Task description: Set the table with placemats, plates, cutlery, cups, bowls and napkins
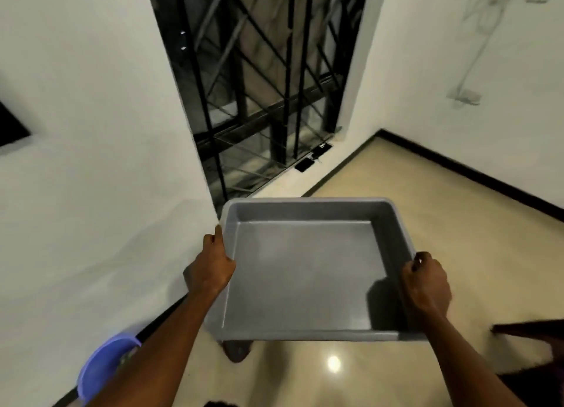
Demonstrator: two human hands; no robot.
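Note:
A grey rectangular plastic tub (305, 272) hangs in front of me above the floor, and nothing lies inside it. My left hand (213, 266) grips its left rim, thumb on top and fingers under the edge. At the right rim, my right hand (425, 280) holds on with its fingers curled over the edge. No plates, cutlery, cups or napkins are in view.
A white wall (91, 193) stands close on the left, with a black barred window (268, 86) ahead. The shiny cream floor (427, 199) spreads to the right. A blue plastic thing (103, 367) sits low left. A dark wooden piece of furniture (531, 330) pokes in at the right.

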